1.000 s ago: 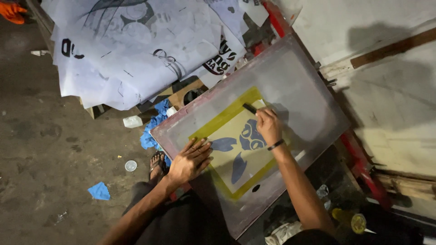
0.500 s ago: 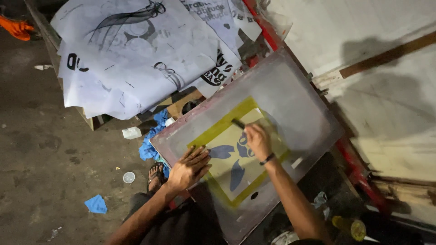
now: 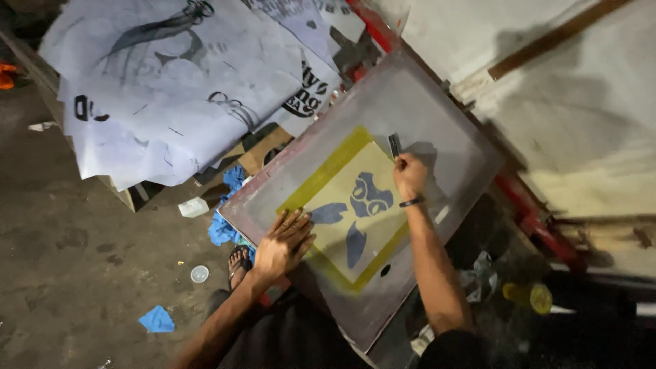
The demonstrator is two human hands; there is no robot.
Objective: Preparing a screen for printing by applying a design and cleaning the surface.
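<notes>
Yellow-edged stencil panel, and my right hand has climbed to its top corner.

My right hand [image 3: 408, 174] is closed around a small dark tool [image 3: 395, 145], now at the upper edge of the yellow patch rather than over the blue shapes; my left hand [image 3: 283, 242], fingers spread flat, still pins the screen frame [image 3: 437, 109], which rests tilted across my lap, so the work has reached the border.

Counted two hands [image 3: 283, 242] [image 3: 410, 174], one screen frame [image 3: 437, 116], one small tool [image 3: 395, 145], two blue rags [image 3: 157, 319] [image 3: 222, 229], one wristband [image 3: 412, 201].
</notes>
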